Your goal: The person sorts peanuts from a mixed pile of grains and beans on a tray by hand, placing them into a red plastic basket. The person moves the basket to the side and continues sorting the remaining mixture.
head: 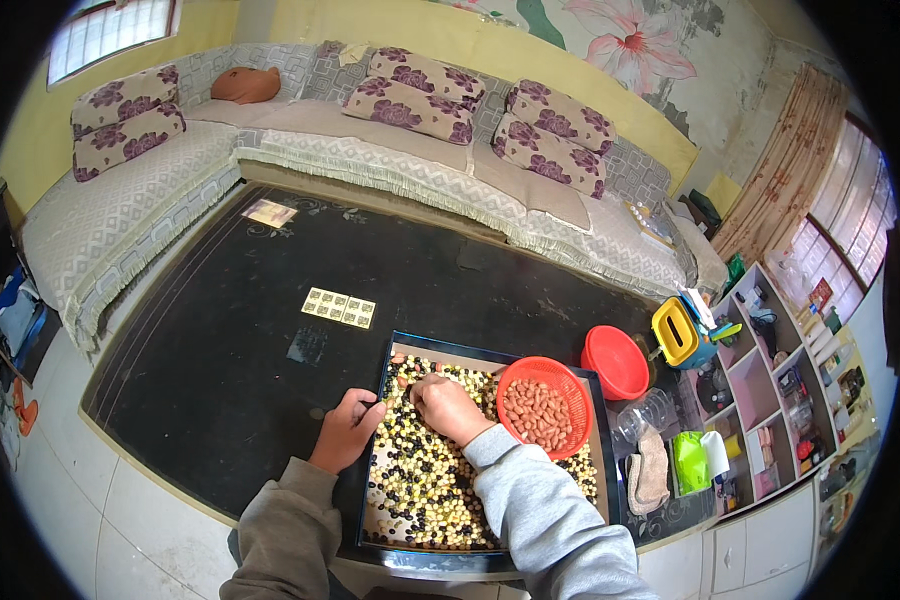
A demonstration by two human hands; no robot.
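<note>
A shallow dark-rimmed tray holds mixed yellow and black beans, with a few reddish peanuts near its far left corner. My right hand reaches down onto the beans in the upper part of the tray; its fingertips are hidden, so a held item cannot be made out. At the tray's left edge rests my left hand, thumb and fingers curled near the rim. A red plastic basket of reddish peanuts sits inside the tray, to the right of my right hand.
Right of the tray are a red bowl, a yellow-topped tissue box, a clear plastic container, a beige cloth and a green tissue pack. An open-shelved unit borders the black table. A printed sheet lies beyond the tray.
</note>
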